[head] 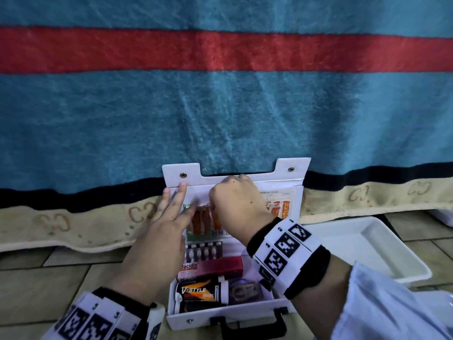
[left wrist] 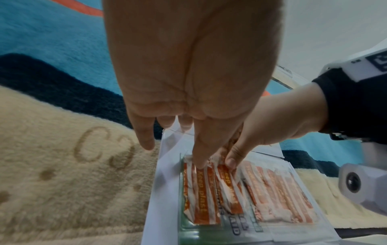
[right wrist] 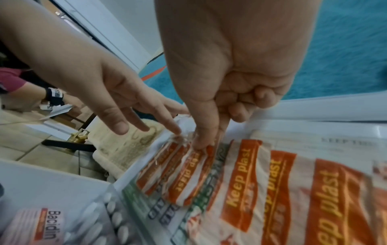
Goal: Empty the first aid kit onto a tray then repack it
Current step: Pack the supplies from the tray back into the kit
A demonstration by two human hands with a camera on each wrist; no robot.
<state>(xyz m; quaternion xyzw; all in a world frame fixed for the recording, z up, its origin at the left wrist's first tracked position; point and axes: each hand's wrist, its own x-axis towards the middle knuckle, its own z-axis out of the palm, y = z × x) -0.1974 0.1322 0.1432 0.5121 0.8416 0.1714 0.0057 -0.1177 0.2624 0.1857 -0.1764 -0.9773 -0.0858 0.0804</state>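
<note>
The white first aid kit (head: 235, 312) lies open on the tiled floor, its lid (head: 282, 168) leaning back against a blanket. A clear pocket in the lid holds orange "Keep plast" plasters (head: 203, 219) (left wrist: 201, 195) (right wrist: 188, 170). My left hand (head: 169, 217) (left wrist: 188, 99) lies flat with fingers spread on the lid's left side, its thumb pressing on the pocket. My right hand (head: 235, 200) (right wrist: 209, 132) pinches the top of one plaster bundle between thumb and forefinger, the other fingers curled. The white tray (head: 367, 244) sits to the right of the kit.
In the kit's base lie a blister pack (head: 203, 250), a red Bacidin box (head: 210, 266), a V-Style bottle (head: 198, 293) and a purple item (head: 245, 289). A second plaster bundle (right wrist: 293, 190) fills the pocket's right side. A blue, red-striped blanket (head: 220, 106) hangs behind.
</note>
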